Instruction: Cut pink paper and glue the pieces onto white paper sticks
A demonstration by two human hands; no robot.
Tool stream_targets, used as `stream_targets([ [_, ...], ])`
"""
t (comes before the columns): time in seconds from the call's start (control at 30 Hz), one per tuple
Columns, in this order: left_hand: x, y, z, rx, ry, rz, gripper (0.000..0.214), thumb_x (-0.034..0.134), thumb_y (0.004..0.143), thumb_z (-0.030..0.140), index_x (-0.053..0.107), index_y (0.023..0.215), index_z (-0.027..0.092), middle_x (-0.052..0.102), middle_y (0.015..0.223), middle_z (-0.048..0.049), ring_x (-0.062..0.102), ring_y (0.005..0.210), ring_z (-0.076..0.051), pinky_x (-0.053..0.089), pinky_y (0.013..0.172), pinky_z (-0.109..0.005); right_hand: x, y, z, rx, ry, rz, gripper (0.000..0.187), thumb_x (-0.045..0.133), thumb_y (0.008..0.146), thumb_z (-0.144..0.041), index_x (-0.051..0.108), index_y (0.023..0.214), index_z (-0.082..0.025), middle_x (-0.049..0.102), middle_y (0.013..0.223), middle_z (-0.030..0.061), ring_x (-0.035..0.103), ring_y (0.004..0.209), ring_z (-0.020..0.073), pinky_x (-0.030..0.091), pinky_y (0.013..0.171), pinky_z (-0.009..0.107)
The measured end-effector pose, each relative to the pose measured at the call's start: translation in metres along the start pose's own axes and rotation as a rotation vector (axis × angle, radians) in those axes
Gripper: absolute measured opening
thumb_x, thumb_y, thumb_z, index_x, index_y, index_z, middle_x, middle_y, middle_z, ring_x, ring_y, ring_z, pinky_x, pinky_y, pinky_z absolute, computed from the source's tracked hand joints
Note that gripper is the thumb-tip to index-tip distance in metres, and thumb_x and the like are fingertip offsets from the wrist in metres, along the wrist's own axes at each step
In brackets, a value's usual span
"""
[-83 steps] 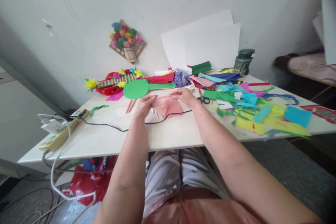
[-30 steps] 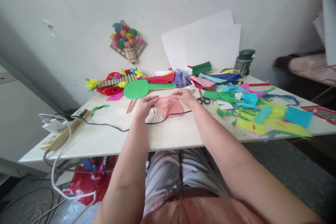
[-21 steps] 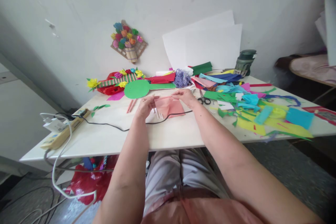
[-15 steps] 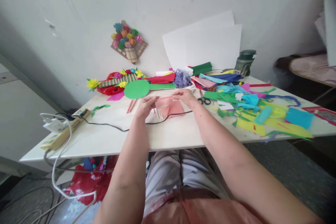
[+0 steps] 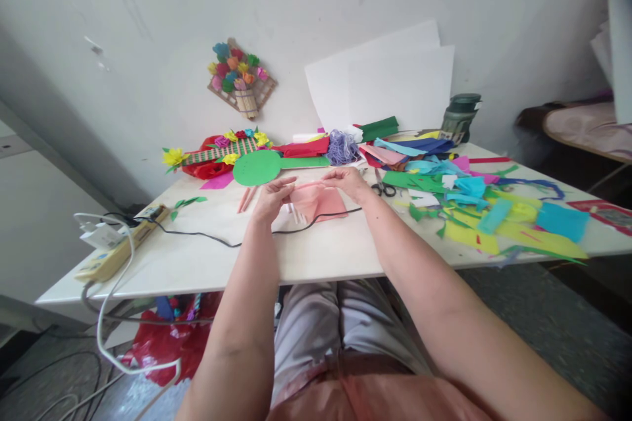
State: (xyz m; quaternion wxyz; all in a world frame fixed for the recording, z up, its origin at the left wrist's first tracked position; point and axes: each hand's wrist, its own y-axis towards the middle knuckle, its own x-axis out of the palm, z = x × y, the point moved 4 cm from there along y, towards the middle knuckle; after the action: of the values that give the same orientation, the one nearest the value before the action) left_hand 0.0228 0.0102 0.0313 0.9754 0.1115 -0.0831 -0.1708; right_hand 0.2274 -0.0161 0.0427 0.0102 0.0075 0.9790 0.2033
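Between my two hands a sheet of salmon-pink crepe paper [image 5: 316, 197] is held up by its far edge, which looks rolled or folded over. My left hand [image 5: 274, 198] pinches the left end of that edge. At the right end, my right hand [image 5: 345, 183] pinches it as well. The sheet's lower part hangs toward the white table. Two thin pink paper rolls [image 5: 247, 198] lie left of my left hand. Several small white sticks [image 5: 299, 214] show by the sheet's left side. Black-handled scissors [image 5: 384, 189] rest just right of my right hand.
A black cable [image 5: 212, 235] crosses the table below my hands to a power strip [image 5: 123, 247]. Behind are a green round-ended paper shape [image 5: 257, 168] and purple yarn [image 5: 344, 148]. Coloured paper scraps [image 5: 469, 210] cover the right side, with a dark green bottle [image 5: 461, 118] behind.
My left hand has shifted very slightly, its fingers rolling a little along the paper's edge. My right hand and the table things look nearly the same.
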Motion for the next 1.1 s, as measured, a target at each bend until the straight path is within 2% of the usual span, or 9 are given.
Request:
stream_targets([
  [0.33,-0.0028,0.0012,-0.0008,0.039,0.168,0.019,0.049,0.075,0.055,0.039,0.067,0.096,0.012,0.061,0.062,-0.0005,0.055,0.054,-0.009,0.049,0.059,-0.026,-0.0039,0.0007,0.0008,0.004,-0.079,0.032,0.024,0.075,0.05,-0.031,0.068,0.064,-0.013,0.064,0.06,0.0018,0.056,0.057,0.0124,0.045,0.06,0.028],
  [0.67,-0.0025,0.0002,0.0022,0.084,0.194,0.016,0.047,0.075,0.056,0.038,0.068,0.094,0.013,0.06,0.062,0.0004,0.053,0.054,-0.008,0.048,0.059,-0.025,-0.0061,0.0006,-0.0015,0.006,-0.042,0.067,0.021,0.075,0.049,-0.025,0.068,0.066,-0.014,0.066,0.065,0.0029,0.058,0.064,0.0138,0.047,0.066,0.029],
  [0.87,-0.0041,0.0005,0.0028,0.1,0.173,0.035,0.045,0.076,0.056,0.036,0.068,0.094,0.013,0.06,0.062,0.0002,0.053,0.056,-0.008,0.047,0.06,-0.024,-0.0053,0.0005,-0.0008,0.009,-0.04,0.064,0.026,0.076,0.049,-0.029,0.068,0.068,-0.013,0.066,0.067,0.0033,0.058,0.064,0.0134,0.046,0.066,0.029],
  [1.1,-0.008,0.0034,0.0008,0.116,0.082,0.085,0.048,0.077,0.054,0.033,0.067,0.096,0.013,0.063,0.066,-0.0009,0.055,0.058,-0.009,0.048,0.063,-0.026,-0.0028,-0.0016,-0.0011,0.022,-0.075,0.035,0.033,0.075,0.051,-0.036,0.067,0.071,-0.012,0.061,0.059,0.0008,0.048,0.049,0.0081,0.038,0.047,0.022],
])
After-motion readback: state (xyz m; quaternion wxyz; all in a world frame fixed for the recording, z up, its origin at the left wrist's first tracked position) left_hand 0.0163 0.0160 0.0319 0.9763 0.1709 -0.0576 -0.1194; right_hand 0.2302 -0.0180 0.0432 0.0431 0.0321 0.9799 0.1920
